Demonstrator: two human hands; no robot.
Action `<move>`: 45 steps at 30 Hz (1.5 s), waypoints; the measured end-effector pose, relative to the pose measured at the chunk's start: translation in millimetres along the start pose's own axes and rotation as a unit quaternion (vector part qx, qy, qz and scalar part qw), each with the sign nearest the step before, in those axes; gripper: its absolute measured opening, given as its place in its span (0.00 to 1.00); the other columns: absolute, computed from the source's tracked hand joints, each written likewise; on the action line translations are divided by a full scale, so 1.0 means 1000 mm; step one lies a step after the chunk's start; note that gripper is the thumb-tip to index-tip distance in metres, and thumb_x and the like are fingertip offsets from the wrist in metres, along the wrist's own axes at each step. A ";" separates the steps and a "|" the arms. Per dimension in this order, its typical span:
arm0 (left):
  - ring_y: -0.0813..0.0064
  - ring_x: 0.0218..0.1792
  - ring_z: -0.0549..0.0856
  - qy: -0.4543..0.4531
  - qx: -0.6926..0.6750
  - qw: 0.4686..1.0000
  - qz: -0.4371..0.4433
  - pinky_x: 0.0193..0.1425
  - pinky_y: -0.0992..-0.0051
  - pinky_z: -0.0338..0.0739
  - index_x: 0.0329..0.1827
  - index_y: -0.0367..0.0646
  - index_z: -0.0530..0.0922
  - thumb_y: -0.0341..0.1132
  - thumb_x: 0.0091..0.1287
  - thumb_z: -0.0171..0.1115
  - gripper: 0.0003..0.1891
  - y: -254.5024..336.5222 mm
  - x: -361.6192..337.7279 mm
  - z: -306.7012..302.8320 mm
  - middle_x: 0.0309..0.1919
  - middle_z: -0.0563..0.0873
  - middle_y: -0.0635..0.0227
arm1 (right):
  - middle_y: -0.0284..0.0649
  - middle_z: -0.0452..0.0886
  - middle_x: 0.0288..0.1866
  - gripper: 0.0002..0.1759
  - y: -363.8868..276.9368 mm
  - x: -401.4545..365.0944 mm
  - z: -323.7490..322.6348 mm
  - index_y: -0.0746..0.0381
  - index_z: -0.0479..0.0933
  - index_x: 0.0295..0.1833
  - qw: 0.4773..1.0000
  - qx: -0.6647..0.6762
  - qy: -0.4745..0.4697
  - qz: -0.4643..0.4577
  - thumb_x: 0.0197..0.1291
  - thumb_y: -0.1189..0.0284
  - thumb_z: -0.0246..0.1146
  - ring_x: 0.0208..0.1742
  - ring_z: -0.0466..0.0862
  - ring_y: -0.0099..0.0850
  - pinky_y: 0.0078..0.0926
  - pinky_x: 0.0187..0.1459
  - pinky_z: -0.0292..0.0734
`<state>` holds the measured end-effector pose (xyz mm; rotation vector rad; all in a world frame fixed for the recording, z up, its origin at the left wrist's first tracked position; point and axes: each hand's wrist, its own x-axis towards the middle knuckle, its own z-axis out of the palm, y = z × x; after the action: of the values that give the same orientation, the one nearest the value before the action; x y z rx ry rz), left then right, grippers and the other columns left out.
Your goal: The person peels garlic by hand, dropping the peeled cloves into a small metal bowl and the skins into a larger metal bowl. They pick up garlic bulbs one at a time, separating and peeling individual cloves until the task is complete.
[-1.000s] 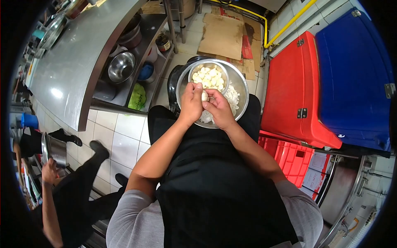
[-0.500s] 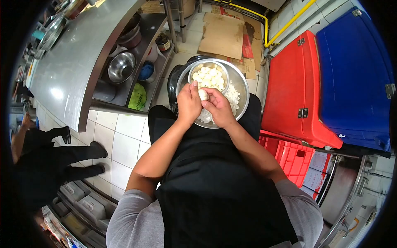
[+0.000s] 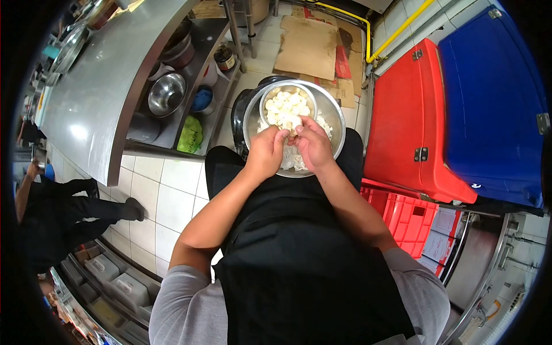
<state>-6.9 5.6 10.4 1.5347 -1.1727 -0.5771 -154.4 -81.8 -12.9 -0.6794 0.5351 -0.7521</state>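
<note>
1. Both hands are closed together on one garlic clove (image 3: 292,122): my left hand (image 3: 265,154) pinches it from the left and my right hand (image 3: 313,146) from the right, with fingertips touching it
2. That clove now sits at the near rim of the small bowl (image 3: 286,103), which is heaped with pale peeled cloves and rests in the far part of the large steel bowl (image 3: 337,115) on my lap
3. A second ago I held the clove further back, over the middle of the large steel bowl; since then both hands have travelled forward to the small bowl's edge
4. Loose skins (image 3: 292,160) lie in the large steel bowl between my knuckles, toward its near side
5. I judge this clove to be done being skinned: it looks bare and white, and it is at the bowl that holds the finished ones
6. Off to my left a co-worker (image 3: 54,213) in dark clothes has shifted on the tiled floor by the steel counter (image 3: 109,75), well apart from my bowls
</note>
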 end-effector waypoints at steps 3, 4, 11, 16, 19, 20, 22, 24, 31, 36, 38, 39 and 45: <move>0.54 0.29 0.87 -0.091 0.115 0.982 0.116 0.38 0.60 0.80 0.39 0.34 0.83 0.31 0.80 0.63 0.10 -0.014 0.004 -0.004 0.30 0.87 0.49 | 0.36 0.84 0.56 0.20 -0.005 0.005 -0.007 0.65 0.77 0.67 0.993 -0.105 0.004 -0.049 0.72 0.76 0.68 0.48 0.82 0.22 0.25 0.50 0.80; 0.53 0.29 0.88 -0.065 0.105 0.980 0.157 0.38 0.61 0.81 0.39 0.34 0.84 0.30 0.78 0.66 0.09 -0.016 0.006 -0.003 0.30 0.88 0.49 | 0.35 0.84 0.55 0.21 -0.006 0.007 -0.008 0.64 0.77 0.66 0.983 -0.162 0.007 -0.085 0.70 0.78 0.71 0.48 0.82 0.21 0.22 0.47 0.79; 0.60 0.26 0.87 -0.057 0.168 0.981 -0.080 0.36 0.64 0.81 0.40 0.35 0.88 0.39 0.70 0.78 0.14 0.000 0.019 -0.020 0.25 0.88 0.56 | 0.34 0.77 0.55 0.28 -0.021 0.011 0.008 0.65 0.77 0.65 0.938 -0.312 -0.003 -0.152 0.61 0.85 0.75 0.45 0.82 0.19 0.21 0.44 0.81; 0.68 0.34 0.88 -0.109 0.164 0.980 -0.004 0.43 0.68 0.81 0.43 0.34 0.88 0.43 0.73 0.76 0.16 -0.006 0.018 -0.027 0.33 0.89 0.58 | 0.39 0.76 0.56 0.28 -0.041 0.010 0.021 0.61 0.82 0.64 0.842 -0.479 -0.033 -0.247 0.56 0.86 0.74 0.45 0.83 0.26 0.24 0.48 0.83; 0.75 0.39 0.87 -0.099 -0.065 0.981 -0.151 0.46 0.70 0.81 0.53 0.37 0.86 0.43 0.77 0.73 0.16 -0.011 0.022 -0.028 0.40 0.89 0.65 | 0.40 0.78 0.59 0.30 -0.058 0.003 0.032 0.59 0.82 0.66 0.802 -0.542 -0.062 -0.242 0.56 0.86 0.74 0.51 0.84 0.28 0.25 0.53 0.81; 0.78 0.40 0.86 -0.101 -0.204 0.954 -0.195 0.46 0.73 0.81 0.57 0.37 0.85 0.42 0.78 0.72 0.16 -0.008 0.023 -0.031 0.42 0.89 0.67 | 0.40 0.78 0.59 0.30 -0.060 0.002 0.035 0.59 0.82 0.66 0.802 -0.542 -0.061 -0.242 0.56 0.86 0.74 0.51 0.84 0.28 0.25 0.53 0.81; 0.80 0.40 0.86 -0.100 -0.340 0.906 -0.234 0.45 0.75 0.82 0.60 0.38 0.83 0.41 0.79 0.72 0.17 -0.002 0.024 -0.032 0.43 0.88 0.68 | 0.41 0.79 0.57 0.31 -0.062 0.000 0.038 0.58 0.84 0.66 0.778 -0.567 -0.110 -0.247 0.55 0.86 0.75 0.53 0.84 0.31 0.26 0.53 0.81; 0.82 0.40 0.85 -0.151 -0.313 0.920 -0.184 0.45 0.79 0.81 0.65 0.38 0.80 0.37 0.82 0.68 0.16 -0.001 0.024 -0.028 0.45 0.89 0.69 | 0.42 0.79 0.58 0.29 -0.061 -0.002 0.045 0.59 0.83 0.65 0.785 -0.554 -0.124 -0.249 0.57 0.86 0.74 0.51 0.85 0.30 0.27 0.51 0.83; 0.79 0.38 0.86 -0.130 -0.354 0.911 -0.166 0.48 0.76 0.84 0.67 0.36 0.79 0.33 0.81 0.69 0.17 -0.013 0.022 -0.033 0.45 0.89 0.66 | 0.37 0.85 0.46 0.15 -0.037 0.008 0.021 0.67 0.80 0.63 0.927 -0.358 -0.091 -0.073 0.74 0.79 0.69 0.41 0.84 0.20 0.23 0.45 0.82; 0.78 0.38 0.87 -0.137 -0.346 0.914 -0.163 0.48 0.76 0.84 0.67 0.36 0.79 0.32 0.80 0.69 0.17 -0.021 0.020 -0.029 0.46 0.90 0.65 | 0.39 0.86 0.39 0.10 -0.022 0.009 0.029 0.67 0.77 0.59 0.904 -0.402 -0.071 -0.128 0.77 0.78 0.65 0.39 0.84 0.22 0.26 0.42 0.82; 0.78 0.38 0.87 -0.134 -0.358 0.908 -0.169 0.48 0.76 0.85 0.66 0.35 0.79 0.33 0.81 0.69 0.17 -0.024 0.020 -0.028 0.46 0.90 0.65 | 0.41 0.86 0.39 0.09 -0.016 0.011 0.029 0.67 0.76 0.58 0.876 -0.443 -0.069 -0.178 0.77 0.79 0.65 0.38 0.85 0.24 0.28 0.41 0.82; 0.79 0.37 0.87 -0.127 -0.354 0.911 -0.166 0.47 0.76 0.84 0.64 0.35 0.81 0.31 0.80 0.69 0.15 -0.022 0.020 -0.028 0.45 0.91 0.65 | 0.42 0.86 0.39 0.09 -0.015 0.010 0.031 0.67 0.75 0.58 0.865 -0.457 -0.071 -0.194 0.77 0.78 0.64 0.37 0.85 0.26 0.29 0.40 0.81; 0.78 0.37 0.87 -0.142 -0.367 0.898 -0.198 0.46 0.77 0.84 0.65 0.36 0.80 0.31 0.81 0.68 0.14 -0.032 0.021 -0.035 0.45 0.91 0.64 | 0.44 0.86 0.37 0.10 -0.036 0.001 0.044 0.66 0.75 0.58 0.842 -0.508 -0.107 -0.148 0.74 0.80 0.63 0.34 0.86 0.32 0.32 0.39 0.81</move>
<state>42.5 0.6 -3.6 1.0333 -0.6986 -1.3822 -140.6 -86.0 41.5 -1.8549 0.6151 -0.6252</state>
